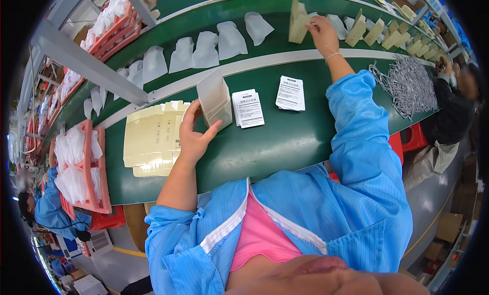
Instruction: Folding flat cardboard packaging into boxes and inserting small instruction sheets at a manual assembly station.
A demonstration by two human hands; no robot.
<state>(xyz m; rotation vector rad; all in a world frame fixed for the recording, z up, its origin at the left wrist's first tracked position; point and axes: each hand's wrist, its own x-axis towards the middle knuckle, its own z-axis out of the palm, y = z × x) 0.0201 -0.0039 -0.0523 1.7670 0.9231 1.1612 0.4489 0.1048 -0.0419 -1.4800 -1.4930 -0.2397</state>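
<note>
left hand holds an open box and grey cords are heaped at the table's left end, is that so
Not quite: the head view shows the grey cords heaped at the right end of the table. The left hand does hold an open box.

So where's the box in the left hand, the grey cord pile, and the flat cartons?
Box (213, 95): head view, its upper panel.
Grey cord pile (409, 86): head view, middle of the heap.
Flat cartons (147, 137): head view, middle of the stack's top.
</note>
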